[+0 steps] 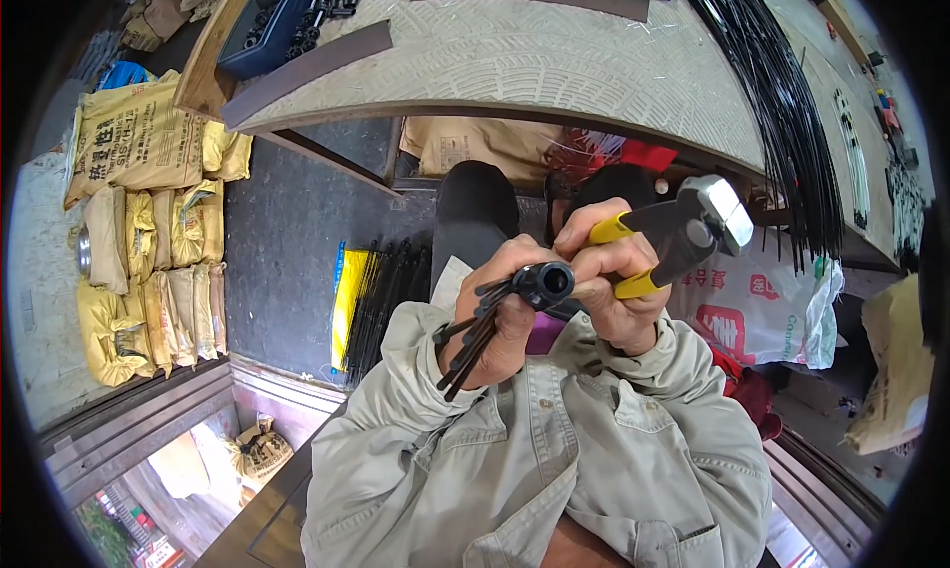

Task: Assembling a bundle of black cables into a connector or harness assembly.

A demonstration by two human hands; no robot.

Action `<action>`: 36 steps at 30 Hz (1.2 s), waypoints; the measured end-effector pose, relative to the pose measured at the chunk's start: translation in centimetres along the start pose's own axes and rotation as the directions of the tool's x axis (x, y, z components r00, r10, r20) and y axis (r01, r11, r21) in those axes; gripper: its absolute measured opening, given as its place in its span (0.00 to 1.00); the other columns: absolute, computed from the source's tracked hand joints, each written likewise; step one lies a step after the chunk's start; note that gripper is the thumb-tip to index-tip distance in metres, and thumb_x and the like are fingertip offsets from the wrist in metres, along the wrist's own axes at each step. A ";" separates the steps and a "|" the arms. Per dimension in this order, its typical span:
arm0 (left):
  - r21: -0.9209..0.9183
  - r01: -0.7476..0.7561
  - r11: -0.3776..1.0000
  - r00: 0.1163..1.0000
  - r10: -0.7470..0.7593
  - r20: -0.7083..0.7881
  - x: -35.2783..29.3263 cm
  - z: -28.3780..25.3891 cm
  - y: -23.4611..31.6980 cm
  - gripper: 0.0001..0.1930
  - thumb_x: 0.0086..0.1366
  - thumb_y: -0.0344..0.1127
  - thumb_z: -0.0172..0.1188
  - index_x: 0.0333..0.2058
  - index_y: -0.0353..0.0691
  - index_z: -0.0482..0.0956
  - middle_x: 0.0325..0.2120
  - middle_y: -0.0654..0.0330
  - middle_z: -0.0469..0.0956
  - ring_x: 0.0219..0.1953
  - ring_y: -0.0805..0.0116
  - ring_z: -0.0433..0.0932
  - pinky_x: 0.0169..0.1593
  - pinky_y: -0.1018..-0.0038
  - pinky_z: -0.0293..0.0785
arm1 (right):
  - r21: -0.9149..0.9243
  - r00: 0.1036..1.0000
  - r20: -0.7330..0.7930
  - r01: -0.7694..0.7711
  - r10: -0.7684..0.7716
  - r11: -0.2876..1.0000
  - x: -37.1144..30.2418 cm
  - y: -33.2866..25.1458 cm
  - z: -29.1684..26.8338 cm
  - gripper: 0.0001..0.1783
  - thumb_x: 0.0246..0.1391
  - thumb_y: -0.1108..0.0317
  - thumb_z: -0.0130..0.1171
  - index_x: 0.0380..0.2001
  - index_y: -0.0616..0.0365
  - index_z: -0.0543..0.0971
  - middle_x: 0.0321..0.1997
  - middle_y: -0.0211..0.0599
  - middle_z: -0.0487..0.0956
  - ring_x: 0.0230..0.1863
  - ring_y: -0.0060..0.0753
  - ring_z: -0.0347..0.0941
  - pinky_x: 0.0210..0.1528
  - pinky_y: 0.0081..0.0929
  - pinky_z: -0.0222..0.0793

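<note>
My left hand (492,316) is closed around a black hollow round fitting (546,285) and several thin black rods (473,344). The fitting's open end faces up, and the rods stick out toward the left sleeve. In my right hand (616,281) is a pair of cutting pliers with yellow grips (638,285) and a thick metal head (722,215) pointing up and right. The fingertips of both hands meet beside the fitting, in front of my chest. What the right fingertips pinch there, if anything, is hidden.
Ahead stands a workbench (554,73) with a blue bin (265,29) of black parts and long black strips (767,93) hanging over its right edge. Stacked sacks (139,138) lie at left. Black rods (391,306) stand beside my left knee; a white bag (767,301) is at right.
</note>
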State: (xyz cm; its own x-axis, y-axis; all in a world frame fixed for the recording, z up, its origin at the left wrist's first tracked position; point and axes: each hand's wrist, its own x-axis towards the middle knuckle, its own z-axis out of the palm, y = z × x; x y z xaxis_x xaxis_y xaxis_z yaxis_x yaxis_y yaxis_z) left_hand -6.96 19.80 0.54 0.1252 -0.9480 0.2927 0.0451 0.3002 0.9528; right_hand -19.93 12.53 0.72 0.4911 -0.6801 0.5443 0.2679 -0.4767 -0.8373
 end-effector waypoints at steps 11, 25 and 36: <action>-0.088 0.046 0.995 0.999 -0.048 -0.020 0.2 -0.3 0.0 0.29 0.63 0.59 0.41 0.38 0.33 0.68 0.26 0.62 0.65 0.27 0.76 0.63 0.32 0.80 0.59 | -0.205 0.998 0.058 -0.013 0.025 0.979 0.7 -0.9 -0.3 0.07 0.47 0.70 0.61 0.25 0.62 0.74 0.36 0.44 0.71 0.33 0.29 0.68 0.36 0.25 0.65; -0.150 0.078 0.986 0.991 -0.094 -0.099 0.0 -2.5 -1.4 0.31 0.64 0.60 0.37 0.40 0.32 0.69 0.27 0.61 0.69 0.29 0.75 0.68 0.37 0.78 0.63 | -0.397 1.000 -0.011 -0.010 0.006 0.918 0.2 0.8 -0.2 0.08 0.41 0.79 0.60 0.30 0.65 0.75 0.36 0.42 0.71 0.35 0.35 0.72 0.32 0.28 0.70; -0.151 0.169 0.974 0.985 -0.172 -0.009 -0.6 -2.6 -2.0 0.33 0.61 0.63 0.40 0.41 0.32 0.68 0.32 0.61 0.70 0.33 0.77 0.67 0.38 0.79 0.64 | -0.817 0.843 0.508 0.409 0.173 0.407 0.8 -2.3 -5.5 0.13 0.34 0.74 0.58 0.30 0.63 0.77 0.37 0.39 0.71 0.32 0.35 0.69 0.32 0.29 0.67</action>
State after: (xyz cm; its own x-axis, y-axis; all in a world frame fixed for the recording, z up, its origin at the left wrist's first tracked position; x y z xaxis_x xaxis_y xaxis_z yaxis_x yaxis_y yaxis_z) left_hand -4.54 20.01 -1.70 0.1241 -0.9845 0.1239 0.2149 0.1485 0.9653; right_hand -24.71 10.00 3.42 0.8821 -0.3730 0.2877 -0.3672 -0.9270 -0.0761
